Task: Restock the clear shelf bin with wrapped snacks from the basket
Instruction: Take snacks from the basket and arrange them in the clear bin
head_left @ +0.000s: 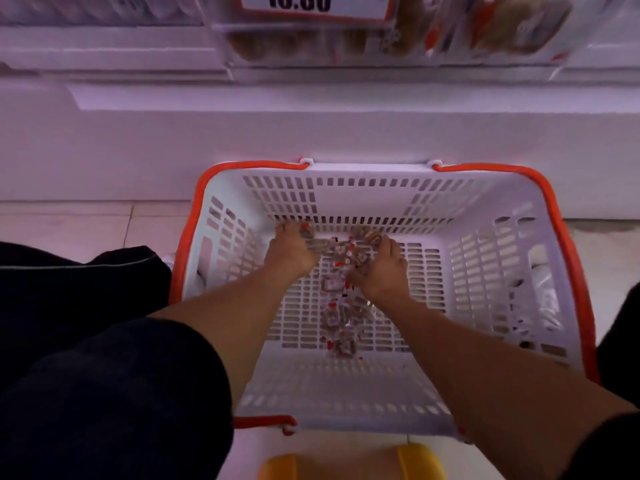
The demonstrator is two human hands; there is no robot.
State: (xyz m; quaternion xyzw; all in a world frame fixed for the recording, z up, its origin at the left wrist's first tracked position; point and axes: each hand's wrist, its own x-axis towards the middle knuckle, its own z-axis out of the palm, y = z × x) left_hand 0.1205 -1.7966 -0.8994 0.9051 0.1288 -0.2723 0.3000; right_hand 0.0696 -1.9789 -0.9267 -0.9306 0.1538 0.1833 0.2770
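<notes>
Head view looked straight down into the white basket [491, 258] with its orange rim, set on the tiled floor [69, 220] against the base of the shelving. Both my arms reached inside it. My left hand [292, 252] lay near the far wall, fingers curled down onto the wrapped snacks [341, 306] at the far end of the pile, and my right hand [382, 268] gripped the same pile from the other side (the motion blur hid how many pieces either one actually held). The snacks ran in a loose strip down the middle of the basket floor, from the far wall toward the near one. The clear shelf bin [388, 36] sat above, at the shelf's front edge, with packets showing through it beneath a price label [311, 5].
</notes>
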